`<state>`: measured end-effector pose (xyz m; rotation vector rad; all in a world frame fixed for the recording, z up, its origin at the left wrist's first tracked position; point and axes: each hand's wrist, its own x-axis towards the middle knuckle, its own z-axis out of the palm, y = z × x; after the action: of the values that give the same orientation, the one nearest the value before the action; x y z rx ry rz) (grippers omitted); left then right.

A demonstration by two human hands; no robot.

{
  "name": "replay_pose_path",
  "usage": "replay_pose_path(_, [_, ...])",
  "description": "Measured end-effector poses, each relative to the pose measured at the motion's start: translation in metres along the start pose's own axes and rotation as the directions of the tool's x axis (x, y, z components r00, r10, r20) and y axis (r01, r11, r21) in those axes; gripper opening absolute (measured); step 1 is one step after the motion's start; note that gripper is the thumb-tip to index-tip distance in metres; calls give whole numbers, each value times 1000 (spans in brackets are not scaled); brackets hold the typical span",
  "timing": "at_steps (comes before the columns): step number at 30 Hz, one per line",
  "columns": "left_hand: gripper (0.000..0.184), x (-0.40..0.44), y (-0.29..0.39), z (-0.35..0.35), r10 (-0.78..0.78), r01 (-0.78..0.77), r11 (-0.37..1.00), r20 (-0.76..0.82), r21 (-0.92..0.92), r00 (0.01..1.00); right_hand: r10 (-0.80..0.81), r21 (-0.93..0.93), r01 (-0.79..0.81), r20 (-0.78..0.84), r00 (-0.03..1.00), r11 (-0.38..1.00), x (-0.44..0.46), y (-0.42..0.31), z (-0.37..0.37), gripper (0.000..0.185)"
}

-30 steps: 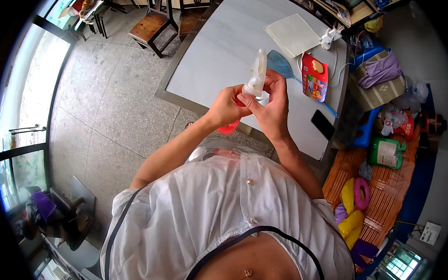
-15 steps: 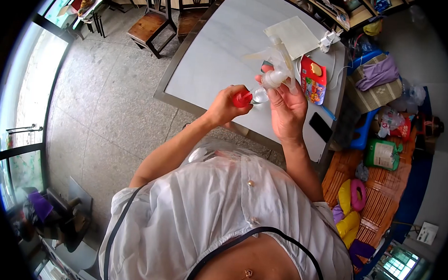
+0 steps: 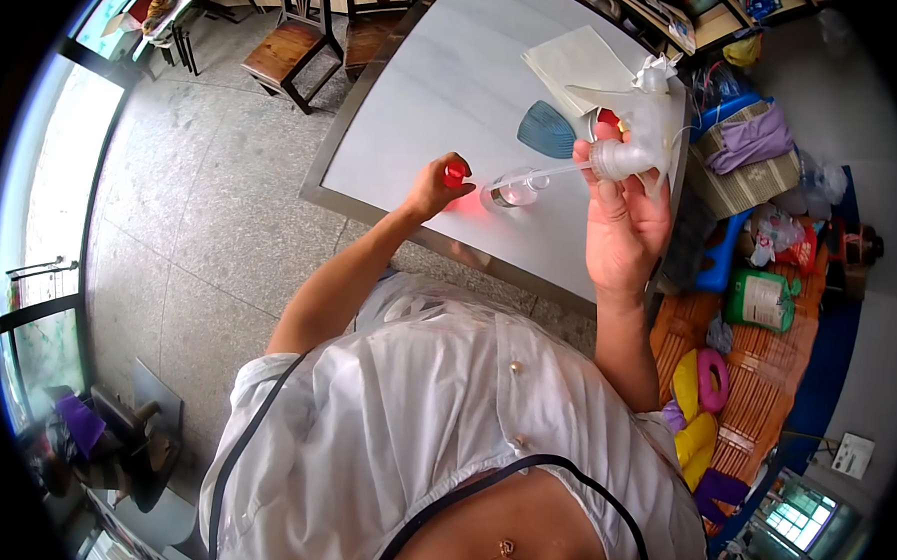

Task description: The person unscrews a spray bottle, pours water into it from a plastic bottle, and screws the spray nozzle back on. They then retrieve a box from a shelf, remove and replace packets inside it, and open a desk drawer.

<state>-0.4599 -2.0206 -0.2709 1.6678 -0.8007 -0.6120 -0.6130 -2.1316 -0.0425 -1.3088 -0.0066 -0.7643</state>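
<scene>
My left hand (image 3: pixel 436 187), at the near left side of the table, has its fingers closed round a small translucent red object (image 3: pixel 455 173). What kind it is cannot be made out; a red glow falls on the tabletop beside it. Between the hands is a clear bottle (image 3: pixel 520 188) on the table. My right hand (image 3: pixel 619 222) is raised over the table's right side, gripping a translucent whitish spray head (image 3: pixel 619 159) by its collar. From that collar a long thin tube (image 3: pixel 563 169) reaches leftward across the bottle; whether its end is inside I cannot tell.
The grey-white table (image 3: pixel 405 128) also bears a blue fan-shaped item (image 3: pixel 547 131) and a pale sheet (image 3: pixel 578 65). Wooden chairs (image 3: pixel 283 53) stand beyond its far left edge. On the right, a wooden-slat bench (image 3: pixel 754 378) holds a green container (image 3: pixel 761 299) and several bags.
My left hand has moved left with the red object, away from the clear bottle. My right hand has shifted right with the spray head. The tube and the blue fan-shaped item now show more.
</scene>
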Motion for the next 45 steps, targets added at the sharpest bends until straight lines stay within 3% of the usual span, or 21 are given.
replay_pose_path(2, [26,3,-3,0,21,-21,1000,-32,-5,999,37,1,-37,1,999,999,-3,4,-2,45])
replay_pose_path(5, [39,1,-2,-7,-13,11,999,45,30,999,117,59,-116,-15,993,991,-8,14,0,44])
replay_pose_path(7, [60,-7,4,-16,137,-126,955,-20,268,990,210,103,-205,-40,977,973,-13,24,-3,43])
replay_pose_path(10, [73,-33,62,-51,68,-47,962,-70,270,995,258,133,-252,-29,966,959,-19,36,-1,41])
replay_pose_path(11, [66,-40,94,-59,72,-62,980,-47,190,996,270,136,-267,-6,963,954,-23,42,0,40])
replay_pose_path(13, [54,-55,151,-62,56,-48,997,154,-52,986,305,97,-308,42,951,946,-26,55,9,37])
replay_pose_path(16, [45,-63,169,-40,125,-65,911,122,-407,985,348,90,-353,66,935,931,-25,54,27,36])
replay_pose_path(21, [33,-69,162,-42,53,37,869,168,-493,984,356,80,-367,125,926,927,-27,52,25,37])
replay_pose_path(23, [24,-71,154,-41,-31,187,769,257,-611,966,390,83,-404,149,909,911,-28,47,23,38])
replay_pose_path(26, [19,-71,158,-36,-22,191,718,253,-669,967,396,111,-413,147,906,904,-29,42,18,40])
replay_pose_path(29, [16,-70,160,-32,-22,161,830,258,-533,966,342,127,-363,160,926,923,-32,40,13,44])
replay_pose_path(30, [16,-70,161,-28,-18,161,830,263,-534,965,369,57,-375,99,924,925,-34,39,12,46])
replay_pose_path(33, [14,-73,166,-16,6,96,836,184,-540,983,336,-104,-330,47,941,938,-36,41,9,52])
replay_pose_path(35, [12,-76,167,-16,-120,167,772,117,-613,986,288,-193,-272,62,956,943,-37,43,0,57])
replay_pose_path(37, [10,-73,154,-23,-91,39,711,-37,-702,995,108,-486,-76,37,993,871,-39,40,-22,69])
replay_pose_path(39, [11,-71,139,-41,-76,-80,705,-187,-705,979,110,-487,-164,-137,984,858,-46,39,-53,78])
replay_pose_path(41, [11,-68,119,-58,-111,-130,716,-295,-686,949,198,-539,-273,-195,961,797,-58,56,-85,82])
replay_pose_path(45, [11,-68,84,-68,-238,-119,711,-396,-693,887,364,-648,-381,-168,916,660,-94,148,-118,92])
